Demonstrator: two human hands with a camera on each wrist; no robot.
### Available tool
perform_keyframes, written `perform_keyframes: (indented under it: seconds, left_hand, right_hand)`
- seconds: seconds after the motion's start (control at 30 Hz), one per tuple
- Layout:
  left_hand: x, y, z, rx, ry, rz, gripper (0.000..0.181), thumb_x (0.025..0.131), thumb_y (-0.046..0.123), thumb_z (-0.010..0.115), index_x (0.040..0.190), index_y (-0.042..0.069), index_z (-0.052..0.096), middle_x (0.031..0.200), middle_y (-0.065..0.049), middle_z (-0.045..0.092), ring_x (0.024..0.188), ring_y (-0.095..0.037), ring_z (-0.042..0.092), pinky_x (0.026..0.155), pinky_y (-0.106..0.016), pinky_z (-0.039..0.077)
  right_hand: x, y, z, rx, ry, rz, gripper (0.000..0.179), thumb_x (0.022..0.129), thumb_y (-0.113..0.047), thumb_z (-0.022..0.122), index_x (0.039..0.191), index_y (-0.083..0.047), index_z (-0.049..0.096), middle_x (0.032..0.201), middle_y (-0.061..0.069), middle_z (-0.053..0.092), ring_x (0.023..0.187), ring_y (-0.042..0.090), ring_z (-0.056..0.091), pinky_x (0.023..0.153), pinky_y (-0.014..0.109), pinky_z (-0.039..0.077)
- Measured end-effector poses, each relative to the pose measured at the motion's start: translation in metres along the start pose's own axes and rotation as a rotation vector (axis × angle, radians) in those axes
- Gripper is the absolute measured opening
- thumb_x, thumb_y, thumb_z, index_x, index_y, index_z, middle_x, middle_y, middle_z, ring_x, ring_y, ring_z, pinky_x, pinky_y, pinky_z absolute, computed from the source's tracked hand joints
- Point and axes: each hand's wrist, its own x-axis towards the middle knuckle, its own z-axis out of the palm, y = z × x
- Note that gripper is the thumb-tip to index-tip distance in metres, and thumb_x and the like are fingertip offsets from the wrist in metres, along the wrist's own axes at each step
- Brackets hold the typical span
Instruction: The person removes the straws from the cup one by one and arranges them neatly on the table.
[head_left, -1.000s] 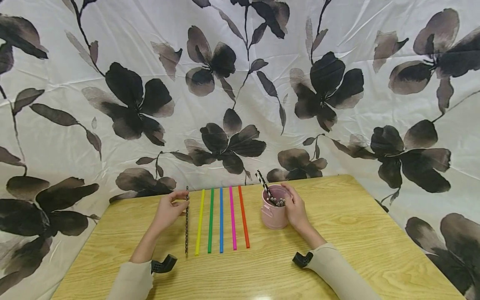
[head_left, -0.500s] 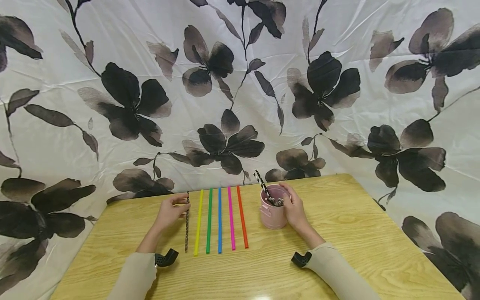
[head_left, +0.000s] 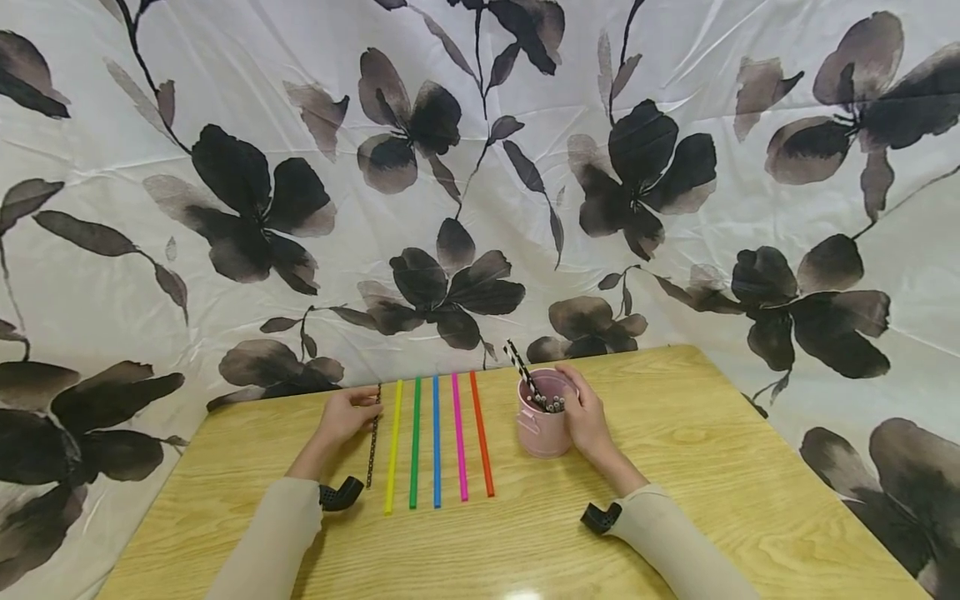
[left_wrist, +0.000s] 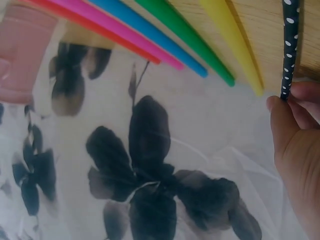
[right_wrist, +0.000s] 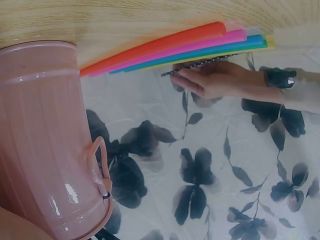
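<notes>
The left hand (head_left: 347, 417) pinches the black polka-dot straw (head_left: 372, 450) near its far end; the right hand (head_left: 588, 418) grips the pink pail (head_left: 542, 435). The polka-dot straw's long axis runs fore-and-aft, just left of the yellow straw (head_left: 393, 446).

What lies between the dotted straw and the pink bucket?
The head view shows, left to right: yellow straw, green straw, blue straw, pink straw, red straw, then bare tabletop.

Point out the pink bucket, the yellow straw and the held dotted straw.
Pink bucket (head_left: 547, 435), head view: front of its outer wall.
Yellow straw (head_left: 393, 447), head view: middle of its length.
Dotted straw (left_wrist: 289, 46), left wrist view: middle of its visible length.
</notes>
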Motion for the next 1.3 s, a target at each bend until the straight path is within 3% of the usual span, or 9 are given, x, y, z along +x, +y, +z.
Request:
perform_keyframes:
  seconds: [0.23,0.37,0.53,0.77,0.93,1.07,1.3]
  left_hand:
    - [0.009,-0.003,0.011,0.024,-0.012,-0.036,0.039,0.08,0.009,0.065,0.117,0.001,0.055,0.103,-0.02,0.057,0.071,-0.019,0.061,0.056,-0.031,0.052]
    - [0.013,-0.004,0.011,0.032,0.016,-0.035,0.038,0.078,0.008,0.066,0.114,0.0,0.057,0.101,-0.018,0.057,0.07,-0.019,0.061,0.055,-0.03,0.052]
    - [0.014,-0.002,0.011,0.08,0.024,0.013,0.039,0.076,0.009,0.068,0.112,-0.002,0.058,0.099,-0.018,0.059,0.067,-0.019,0.061,0.054,-0.03,0.051]
    - [0.012,-0.005,0.008,0.099,0.038,-0.019,0.04,0.073,0.007,0.071,0.111,-0.002,0.059,0.098,-0.017,0.06,0.067,-0.015,0.06,0.051,-0.028,0.051]
    - [0.013,0.0,0.005,0.123,0.04,-0.002,0.04,0.074,0.008,0.07,0.111,-0.004,0.058,0.099,-0.018,0.06,0.07,-0.016,0.06,0.052,-0.028,0.051]
    - [0.015,0.003,0.005,0.127,0.041,-0.016,0.039,0.075,0.008,0.069,0.111,-0.002,0.058,0.101,-0.018,0.059,0.075,-0.018,0.06,0.054,-0.028,0.051]
    - [0.015,0.001,0.003,0.106,0.039,-0.018,0.04,0.076,0.007,0.068,0.112,-0.005,0.056,0.103,-0.02,0.057,0.078,-0.021,0.06,0.054,-0.028,0.051]
  right_hand:
    - [-0.005,0.007,-0.008,-0.026,0.028,-0.02,0.034,0.093,-0.013,0.038,0.125,-0.018,0.048,0.119,0.006,0.053,0.11,0.021,0.046,0.09,0.04,0.038]
    - [-0.005,0.008,-0.008,-0.019,0.007,-0.032,0.034,0.094,-0.013,0.037,0.126,-0.017,0.047,0.121,0.007,0.052,0.111,0.022,0.046,0.091,0.04,0.038]
    - [-0.004,0.007,-0.006,-0.014,0.024,-0.028,0.034,0.094,-0.014,0.038,0.126,-0.017,0.048,0.12,0.008,0.052,0.111,0.022,0.046,0.091,0.041,0.038]
    - [-0.008,0.01,-0.002,-0.015,0.007,-0.03,0.034,0.093,-0.014,0.039,0.126,-0.018,0.047,0.119,0.006,0.053,0.11,0.02,0.047,0.091,0.039,0.038]
    - [-0.006,0.007,0.0,-0.008,0.026,-0.024,0.034,0.093,-0.015,0.039,0.125,-0.022,0.048,0.119,0.003,0.053,0.11,0.018,0.047,0.091,0.039,0.038]
    - [-0.004,0.003,0.001,0.013,0.027,-0.012,0.034,0.093,-0.011,0.04,0.123,-0.021,0.05,0.116,0.006,0.055,0.107,0.019,0.049,0.088,0.04,0.039]
    - [-0.01,-0.026,0.002,0.024,0.025,-0.032,0.034,0.091,-0.004,0.039,0.123,-0.011,0.049,0.115,0.014,0.054,0.107,0.025,0.049,0.088,0.041,0.04]
